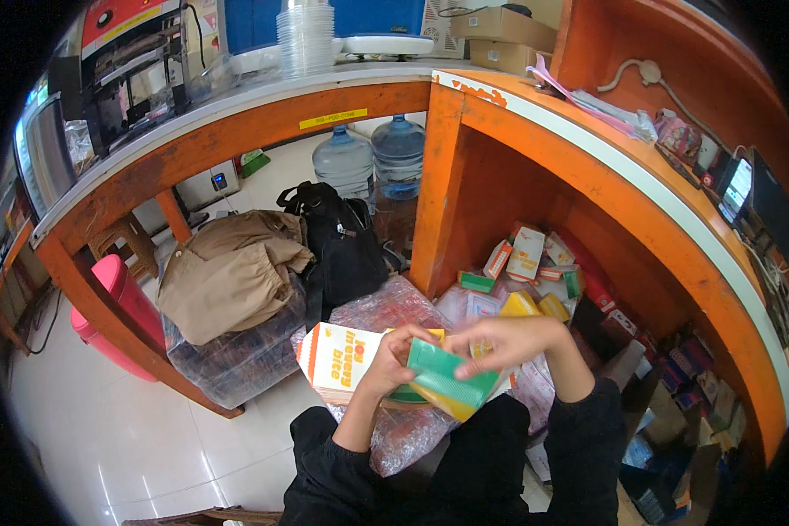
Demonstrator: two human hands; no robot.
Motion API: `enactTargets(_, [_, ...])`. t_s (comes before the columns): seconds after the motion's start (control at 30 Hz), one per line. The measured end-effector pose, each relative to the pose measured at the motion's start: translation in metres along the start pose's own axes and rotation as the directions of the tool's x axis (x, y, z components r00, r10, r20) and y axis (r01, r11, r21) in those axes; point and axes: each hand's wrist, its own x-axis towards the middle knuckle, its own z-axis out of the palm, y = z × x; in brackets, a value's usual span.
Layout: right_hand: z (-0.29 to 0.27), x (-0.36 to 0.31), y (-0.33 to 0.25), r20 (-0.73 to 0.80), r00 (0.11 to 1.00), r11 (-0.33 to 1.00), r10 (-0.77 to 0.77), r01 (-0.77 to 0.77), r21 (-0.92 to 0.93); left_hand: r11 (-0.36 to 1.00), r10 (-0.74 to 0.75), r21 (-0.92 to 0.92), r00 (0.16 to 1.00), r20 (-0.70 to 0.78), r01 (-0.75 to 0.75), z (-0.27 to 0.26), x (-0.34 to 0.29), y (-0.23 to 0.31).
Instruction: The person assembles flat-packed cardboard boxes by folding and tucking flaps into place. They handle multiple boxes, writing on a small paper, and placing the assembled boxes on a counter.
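Observation:
A flat green and yellow paper carton (451, 375) is held over my lap. The fingers of my left hand (393, 361) are closed on its left edge. My right hand (508, 344) reaches over the carton's upper right part; its fingers are smeared by motion, so their grip is unclear. Beside my left hand lies a stack of flat white cartons (335, 361) with orange print and an orange-and-white edge. More green and yellow cartons sit partly hidden beneath my hands. Under them is a bundle wrapped in clear plastic (403, 307).
An orange shelf unit (443, 193) stands to the right, with loose small boxes (526, 252) inside. Brown clothing (232, 272) and a black backpack (337, 250) lie to the left by a pink bin (118, 316). Blue water bottles (398, 153) stand under the far counter.

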Motion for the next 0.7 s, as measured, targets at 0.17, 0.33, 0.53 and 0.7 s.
enactTargets(0.17, [0.015,-0.02,0.035,-0.933,0.164,0.92,-0.322,-0.179,-0.349,0.981,-0.113,-0.184,0.949,-0.294,0.06,-0.012,-0.003,-0.01])
enactTargets(0.33, [0.103,-0.002,0.086,-0.892,-0.079,0.673,0.445,0.686,0.276,0.88,-0.184,-0.473,0.89,-0.417,-0.04,-0.011,0.001,-0.009])
enactTargets(0.53, [0.135,0.033,0.087,-0.876,0.276,0.447,0.396,0.775,0.446,0.925,-0.214,-0.379,0.878,-0.428,0.041,-0.004,0.001,-0.005])
enactTargets(0.7, [0.128,0.036,0.074,-0.928,-0.024,0.827,0.372,0.462,0.32,0.935,-0.108,-0.352,0.905,-0.411,-0.049,-0.009,0.01,-0.011])
